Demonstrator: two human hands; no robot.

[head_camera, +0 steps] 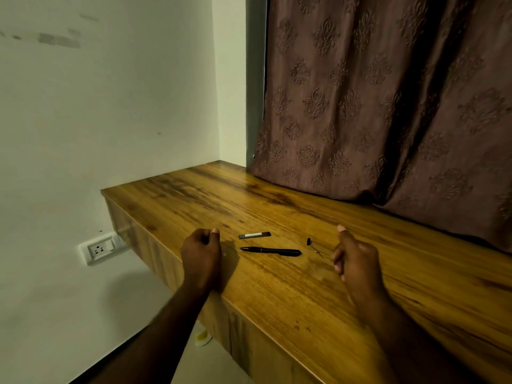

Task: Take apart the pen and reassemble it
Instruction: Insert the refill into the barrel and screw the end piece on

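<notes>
A black pen body [271, 251] lies flat on the wooden table [277, 295], its tip pointing left. Just behind it lies a short dark cap piece with a pale strip [254, 235]. To the right rests a thin refill with a small black end piece [315, 247]. My left hand [201, 256] rests at the table's left edge, left of the pen, fingers curled with nothing in them. My right hand [354, 257] hovers right of the refill, fingers loosely curled and the thumb up, holding nothing that I can see.
A brown patterned curtain [388, 106] hangs onto the table's back right. The wall [97, 106] stands at the left with a white socket [98, 248] below table level. The table's front-left edge drops to the floor, where a small white and yellow object [203, 338] lies.
</notes>
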